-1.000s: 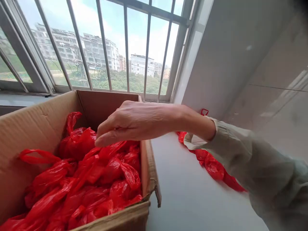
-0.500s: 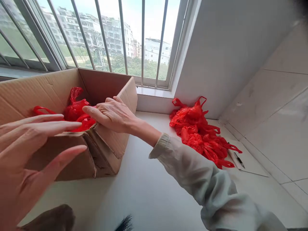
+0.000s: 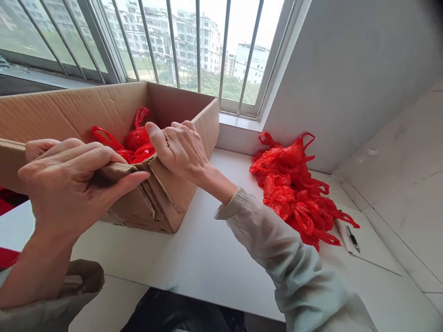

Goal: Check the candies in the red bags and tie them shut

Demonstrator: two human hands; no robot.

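Note:
A brown cardboard box (image 3: 166, 193) stands on the white table, its top open. My left hand (image 3: 72, 175) is closed over the near rim, fingers inside and thumb along the outer face. On the right-hand side wall, my right hand (image 3: 182, 150) grips the rim near the front corner, with its fingertips hidden behind the cardboard. Inside the box lie red plastic bags (image 3: 138, 138), partly covered by my hands and the near wall. The box's front corner is creased and frayed.
A heap of red plastic bags (image 3: 290, 184) lies on the white table (image 3: 214, 258) against the wall. Beside it are a black pen (image 3: 353, 240) and white paper (image 3: 375, 246). A barred window (image 3: 207, 55) is behind the box. Something black (image 3: 180, 313) shows below the table edge.
My left hand, stretched out in the air before, has come down and closed on the box's near rim. My right hand keeps its grip. The view has shifted, so the box appears further right.

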